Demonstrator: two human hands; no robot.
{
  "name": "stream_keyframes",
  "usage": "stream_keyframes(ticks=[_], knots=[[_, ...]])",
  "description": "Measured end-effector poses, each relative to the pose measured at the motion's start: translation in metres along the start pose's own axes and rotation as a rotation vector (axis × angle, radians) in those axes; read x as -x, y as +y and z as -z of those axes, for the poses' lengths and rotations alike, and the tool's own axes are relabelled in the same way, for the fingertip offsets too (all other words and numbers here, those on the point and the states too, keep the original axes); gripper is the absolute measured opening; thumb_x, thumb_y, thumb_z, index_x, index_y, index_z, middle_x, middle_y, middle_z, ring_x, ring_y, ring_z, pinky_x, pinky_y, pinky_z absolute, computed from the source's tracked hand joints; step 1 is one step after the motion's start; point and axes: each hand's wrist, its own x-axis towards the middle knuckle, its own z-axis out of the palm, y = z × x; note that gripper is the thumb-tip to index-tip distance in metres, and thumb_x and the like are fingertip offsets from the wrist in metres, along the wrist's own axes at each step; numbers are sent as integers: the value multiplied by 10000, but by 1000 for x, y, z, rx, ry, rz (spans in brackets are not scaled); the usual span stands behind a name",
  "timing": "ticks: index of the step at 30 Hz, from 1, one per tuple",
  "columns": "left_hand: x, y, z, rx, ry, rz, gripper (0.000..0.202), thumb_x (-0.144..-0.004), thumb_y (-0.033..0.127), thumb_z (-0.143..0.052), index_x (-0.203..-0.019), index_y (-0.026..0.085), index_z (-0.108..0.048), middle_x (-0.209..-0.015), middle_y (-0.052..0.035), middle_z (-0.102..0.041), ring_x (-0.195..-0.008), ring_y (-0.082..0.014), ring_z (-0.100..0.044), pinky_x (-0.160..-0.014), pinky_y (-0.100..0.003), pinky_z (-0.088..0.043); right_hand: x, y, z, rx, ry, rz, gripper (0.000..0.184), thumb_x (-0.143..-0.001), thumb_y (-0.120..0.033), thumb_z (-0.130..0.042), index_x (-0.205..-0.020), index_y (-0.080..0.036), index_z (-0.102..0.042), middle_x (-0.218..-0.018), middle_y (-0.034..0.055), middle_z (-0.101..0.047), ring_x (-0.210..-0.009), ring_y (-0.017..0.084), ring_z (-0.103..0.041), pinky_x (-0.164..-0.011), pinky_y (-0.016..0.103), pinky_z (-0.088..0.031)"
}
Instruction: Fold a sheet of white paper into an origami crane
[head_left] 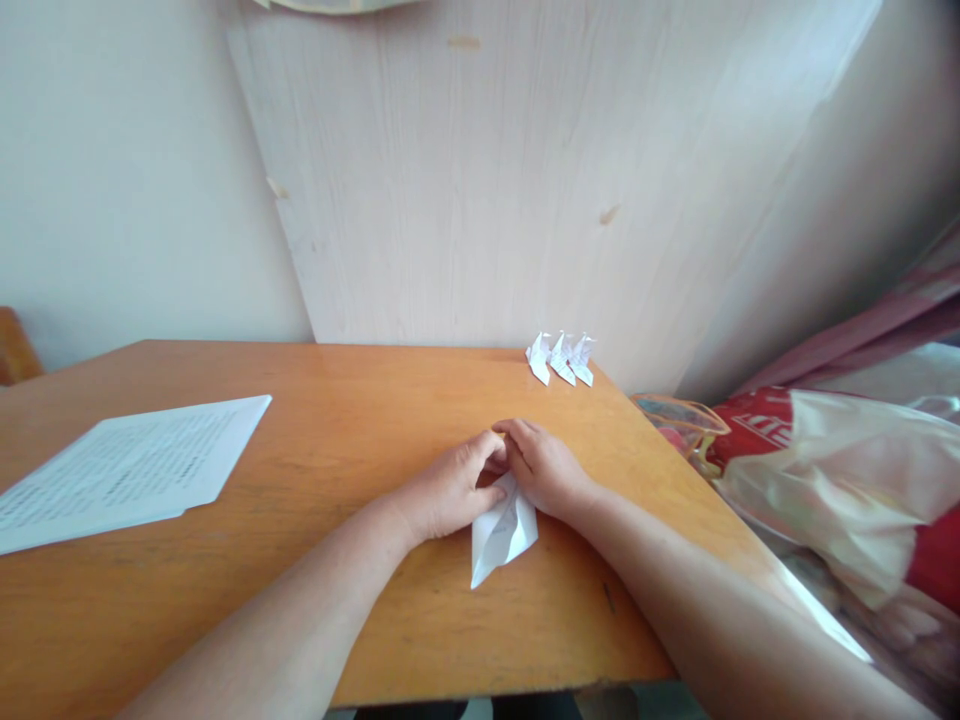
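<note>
A partly folded piece of white paper (504, 532) lies low over the wooden table, its pointed end towards me. My left hand (459, 484) is closed on its left far side, the thumb lying on top of the paper. From the right, my right hand (546, 468) grips the far end, with its fingers curled round and meeting the left fingertips. Both hands hide the far part of the paper. Three folded white paper birds (559, 358) stand in a row at the table's far right corner.
Printed sheets (142, 465) lie stacked on the left of the wooden table (315, 440). A pale panel (480, 180) rises behind the far edge. Past the right edge are an orange-rimmed mesh container (686, 415) and red and cream bags (840, 470).
</note>
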Motion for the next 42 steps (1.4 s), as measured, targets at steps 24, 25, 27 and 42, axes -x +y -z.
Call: stream_keyframes(ticks=[24,25,27,42], knots=[[14,40,-3,-835,232,-328,166,-972,251,-516,-939,224,-676,-926,-46,-727,-1039,-269,-606,-963,-508,-368,-2,-2,6,450,-122,-460,292,-995,-295,-376,-1149,-209,-609,-1120,133,-689,-1014,274,-672,-796,376,-459],[14,40,-8,-853,188,-321,159,-961,235,-525,-946,222,-683,-928,-50,-735,-1081,-285,-597,-994,-538,-339,-2,-2,6,443,-119,-460,293,-992,-296,-383,-1156,-207,-609,-1122,134,-689,-1012,273,-674,-792,373,-462],[15,38,-15,-878,112,-295,148,-924,187,-549,-950,217,-692,-969,-67,-744,-1176,-321,-560,-1065,-601,-258,-1,0,6,423,-111,-457,302,-989,-292,-385,-1168,-202,-612,-1123,140,-690,-1009,275,-677,-784,371,-466],[14,32,-13,-896,22,-249,198,-831,97,-568,-824,234,-710,-797,-46,-731,-1161,-337,-562,-1181,-649,-39,-5,4,15,177,121,-305,368,-1028,-278,-314,-1296,-198,-553,-1231,72,-688,-1111,164,-638,-882,246,-446]])
